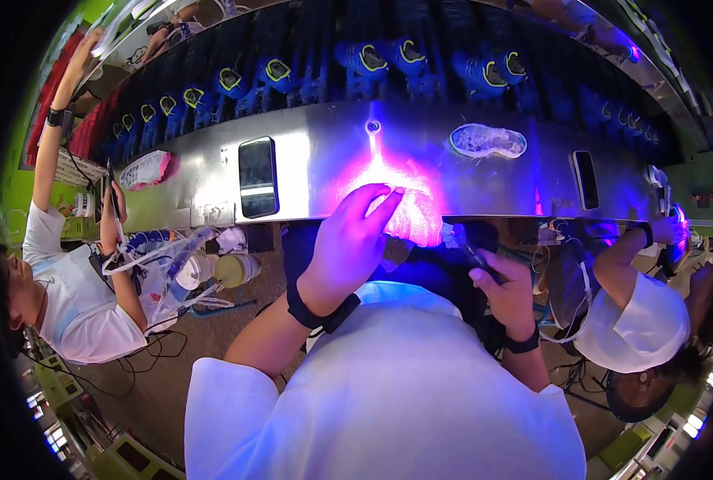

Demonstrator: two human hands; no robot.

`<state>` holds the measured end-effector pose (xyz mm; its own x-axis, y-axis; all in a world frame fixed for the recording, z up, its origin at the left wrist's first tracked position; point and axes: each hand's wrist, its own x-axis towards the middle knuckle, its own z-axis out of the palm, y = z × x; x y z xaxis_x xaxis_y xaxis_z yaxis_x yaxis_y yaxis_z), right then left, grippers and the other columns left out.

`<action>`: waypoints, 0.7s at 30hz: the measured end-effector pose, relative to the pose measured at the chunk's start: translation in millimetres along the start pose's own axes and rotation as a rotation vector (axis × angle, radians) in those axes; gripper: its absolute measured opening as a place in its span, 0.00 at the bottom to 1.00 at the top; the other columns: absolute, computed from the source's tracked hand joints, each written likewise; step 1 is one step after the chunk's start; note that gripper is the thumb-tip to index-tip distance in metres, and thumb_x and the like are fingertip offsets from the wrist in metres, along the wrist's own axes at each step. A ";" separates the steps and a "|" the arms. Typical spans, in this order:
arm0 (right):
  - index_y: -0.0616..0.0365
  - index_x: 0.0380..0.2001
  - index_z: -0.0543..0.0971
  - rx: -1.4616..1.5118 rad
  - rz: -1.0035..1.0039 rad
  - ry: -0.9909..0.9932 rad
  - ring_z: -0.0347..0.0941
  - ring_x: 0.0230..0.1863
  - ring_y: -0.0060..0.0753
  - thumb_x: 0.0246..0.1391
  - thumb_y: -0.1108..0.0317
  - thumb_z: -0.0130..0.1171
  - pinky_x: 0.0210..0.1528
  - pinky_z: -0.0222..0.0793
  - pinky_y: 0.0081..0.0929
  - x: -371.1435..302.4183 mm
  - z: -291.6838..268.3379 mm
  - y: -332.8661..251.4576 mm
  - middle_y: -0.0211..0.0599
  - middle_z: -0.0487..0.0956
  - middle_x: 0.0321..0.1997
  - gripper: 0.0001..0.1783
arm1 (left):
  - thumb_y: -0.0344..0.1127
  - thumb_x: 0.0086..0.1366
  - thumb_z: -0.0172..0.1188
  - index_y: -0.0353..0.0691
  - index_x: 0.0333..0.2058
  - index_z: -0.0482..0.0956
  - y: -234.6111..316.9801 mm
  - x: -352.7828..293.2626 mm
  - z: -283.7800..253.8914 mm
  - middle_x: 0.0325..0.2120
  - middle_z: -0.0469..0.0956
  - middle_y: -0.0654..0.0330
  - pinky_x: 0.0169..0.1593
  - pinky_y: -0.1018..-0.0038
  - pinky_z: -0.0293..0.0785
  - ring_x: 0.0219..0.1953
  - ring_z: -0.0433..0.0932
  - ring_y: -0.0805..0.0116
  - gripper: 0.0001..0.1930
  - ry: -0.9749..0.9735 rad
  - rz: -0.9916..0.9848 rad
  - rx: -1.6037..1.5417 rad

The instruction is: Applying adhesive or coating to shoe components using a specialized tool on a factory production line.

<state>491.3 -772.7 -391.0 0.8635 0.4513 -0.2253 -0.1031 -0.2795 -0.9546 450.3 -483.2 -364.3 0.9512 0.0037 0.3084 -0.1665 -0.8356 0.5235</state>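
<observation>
In front of me, at the bench's near edge, a shoe part [419, 214] glows pink and violet under a bright lamp. Glare hides its exact kind. My left hand [347, 244] is closed on it, thumb and forefinger pinching its upper edge. My right hand [507, 292], lower and to the right, is closed around the dark handle of a brush [478, 258]. The brush's pale head is beside the right side of the shoe part; whether they touch I cannot tell.
A metal bench [324, 160] carries a phone [258, 178], a white sole [489, 141], another phone [586, 179] and a pink-edged sole [147, 170]. Behind it, blue shoes [371, 59] line a dark rack. Co-workers sit left [84, 296] and right [636, 320]. A pot [236, 270] stands lower left.
</observation>
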 end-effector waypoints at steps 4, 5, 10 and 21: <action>0.61 0.50 0.84 -0.192 -0.149 0.043 0.80 0.36 0.28 0.53 0.72 0.71 0.43 0.73 0.24 9.4 -7.2 -16.3 0.39 0.85 0.36 0.19 | 0.17 0.48 0.64 0.42 0.55 0.81 1.6 5.0 -6.9 0.47 0.79 0.52 0.48 0.64 0.81 0.47 0.82 0.52 0.31 -0.026 -0.032 0.000; 0.61 0.50 0.84 -0.193 -0.142 0.041 0.80 0.36 0.28 0.53 0.72 0.71 0.43 0.73 0.24 13.4 -11.1 -20.8 0.39 0.85 0.36 0.19 | 0.18 0.49 0.64 0.42 0.55 0.81 -0.2 6.3 -8.8 0.47 0.79 0.52 0.48 0.64 0.81 0.46 0.83 0.52 0.31 -0.059 -0.049 -0.002; 0.65 0.49 0.84 -0.373 -0.228 -0.100 0.75 0.33 0.23 0.53 0.75 0.69 0.39 0.70 0.23 31.3 -28.3 -34.0 0.33 0.80 0.31 0.19 | 0.25 0.48 0.73 0.38 0.50 0.84 -9.2 13.8 -11.1 0.44 0.81 0.53 0.48 0.67 0.81 0.43 0.84 0.55 0.27 -0.133 -0.125 -0.207; 0.62 0.51 0.84 -0.086 -0.103 -0.024 0.78 0.35 0.23 0.56 0.74 0.69 0.41 0.73 0.23 54.7 -23.9 -25.0 0.35 0.85 0.36 0.19 | 0.36 0.47 0.83 0.32 0.52 0.81 -17.5 24.0 1.9 0.44 0.85 0.55 0.55 0.68 0.77 0.48 0.83 0.64 0.34 -0.350 -0.215 -0.487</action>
<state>552.9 -761.3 -374.8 0.8550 0.5013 -0.1331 0.0288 -0.3021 -0.9528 476.5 -469.5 -367.6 0.9914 -0.1053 -0.0783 0.0167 -0.4907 0.8712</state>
